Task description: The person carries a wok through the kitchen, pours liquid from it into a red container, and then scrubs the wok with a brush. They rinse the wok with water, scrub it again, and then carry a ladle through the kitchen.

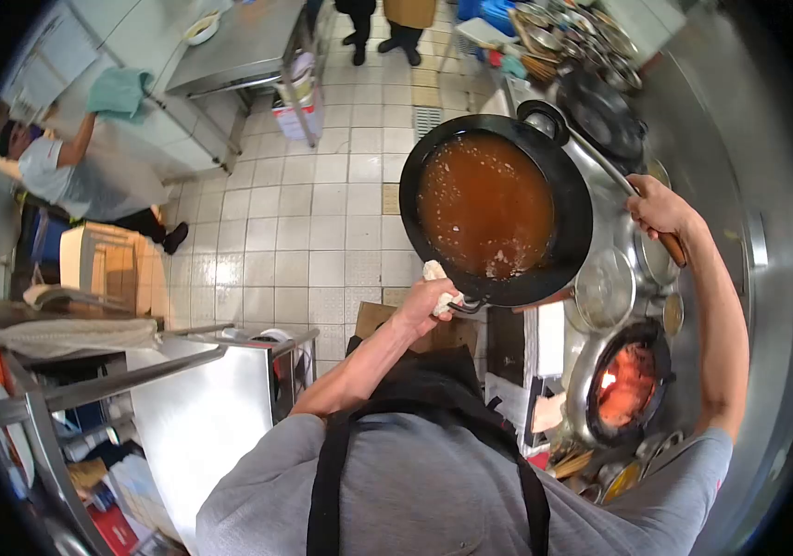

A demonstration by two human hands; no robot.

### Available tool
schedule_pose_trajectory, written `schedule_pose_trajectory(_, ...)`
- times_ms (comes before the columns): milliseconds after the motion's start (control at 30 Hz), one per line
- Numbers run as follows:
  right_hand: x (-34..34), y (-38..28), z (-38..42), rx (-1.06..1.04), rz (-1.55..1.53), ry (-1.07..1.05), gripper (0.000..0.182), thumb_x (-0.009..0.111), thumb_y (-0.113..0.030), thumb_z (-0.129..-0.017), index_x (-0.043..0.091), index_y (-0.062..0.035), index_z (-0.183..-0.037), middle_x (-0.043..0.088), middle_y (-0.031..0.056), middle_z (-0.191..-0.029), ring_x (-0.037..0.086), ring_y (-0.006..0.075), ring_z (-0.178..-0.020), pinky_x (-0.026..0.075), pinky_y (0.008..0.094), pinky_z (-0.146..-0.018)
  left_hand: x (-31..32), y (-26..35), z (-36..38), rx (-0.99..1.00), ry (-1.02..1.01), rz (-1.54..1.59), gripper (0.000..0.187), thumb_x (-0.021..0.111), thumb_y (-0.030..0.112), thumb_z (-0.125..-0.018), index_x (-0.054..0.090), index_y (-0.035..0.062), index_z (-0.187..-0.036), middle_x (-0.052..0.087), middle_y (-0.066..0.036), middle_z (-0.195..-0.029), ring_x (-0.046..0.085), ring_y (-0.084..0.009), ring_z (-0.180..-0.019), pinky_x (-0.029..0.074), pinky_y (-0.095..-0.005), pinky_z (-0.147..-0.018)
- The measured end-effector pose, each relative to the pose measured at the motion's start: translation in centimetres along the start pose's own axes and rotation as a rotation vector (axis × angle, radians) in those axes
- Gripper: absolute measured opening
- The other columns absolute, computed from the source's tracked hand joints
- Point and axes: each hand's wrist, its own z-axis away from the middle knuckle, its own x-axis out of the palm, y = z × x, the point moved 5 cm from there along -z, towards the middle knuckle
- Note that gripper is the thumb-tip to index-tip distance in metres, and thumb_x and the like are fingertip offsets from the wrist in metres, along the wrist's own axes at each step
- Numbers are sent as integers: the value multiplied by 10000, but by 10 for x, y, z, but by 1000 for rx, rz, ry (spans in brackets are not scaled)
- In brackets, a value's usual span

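Note:
A black wok (571,218), tilted toward the aisle and part full of brown liquid (484,204), is in front of me. My left hand (426,301) is closed around its near handle with a folded white cloth (435,271). My right hand (660,206) grips a long metal cooking tool (614,171) with a wooden end. The shaft reaches the wok's far loop handle (545,119), and the tool's head is hidden there. A lit burner (626,380) glows orange below my right forearm.
Metal bowls (604,289) line the steel range on my right. Another dark wok (605,116) sits farther along it, near piled utensils (572,37). A person (63,162) stands far left by a green cloth (119,93). A steel counter (202,398) is at my left.

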Motion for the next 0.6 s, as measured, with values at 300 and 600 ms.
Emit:
schedule_pose_trajectory(300, 25, -195, -137, -325, 163, -119, 227, 554, -71, -958, 545, 63, -1141, 546, 69, -703, 549, 150, -488, 460, 325, -420, -91, 97, 26, 244, 175, 177, 101, 647, 56, -862, 577, 44, -935, 652, -118, -800, 636, -177, -636, 412, -276, -416)
schedule_pose_trajectory(600, 70, -430, -233, -649, 346, -287, 126, 521, -71, -941, 525, 33, -1012, 546, 78, -646, 535, 163, -449, 444, 331, -430, -182, 177, 52, 502, 443, 331, 131, 637, 77, -852, 581, 6, -948, 679, -176, -818, 614, -194, -592, 434, -262, -406)
